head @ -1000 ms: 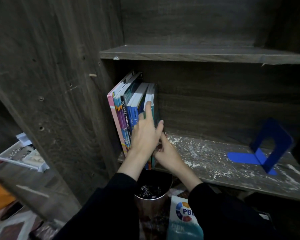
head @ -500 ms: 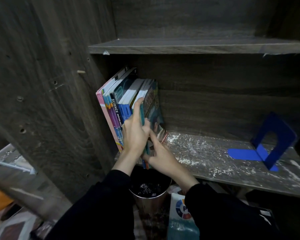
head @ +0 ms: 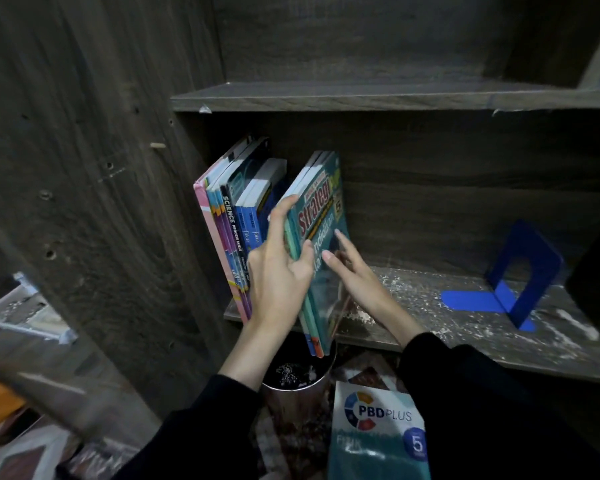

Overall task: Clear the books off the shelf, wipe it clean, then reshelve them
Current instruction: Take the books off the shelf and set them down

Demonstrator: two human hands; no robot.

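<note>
The left hand [head: 279, 275] grips the teal "Strategi" books [head: 323, 202], partly hiding their spines; at its 3 o'clock the right hand [head: 361, 278], fingers spread, touches the cover.

Head-worn view, downward, close to shelf [head: 426, 308]

Lower cover of teal books [head: 321, 216] blurred; title partly behind right hand [head: 359, 280] and thumb of left hand [head: 278, 275]. Front edge of shelf [head: 430, 329] near left corner hidden behind them. Contents of tin [head: 293, 405] too dark to tell. Bottom edge cuts PBD book [head: 378, 441].
</note>
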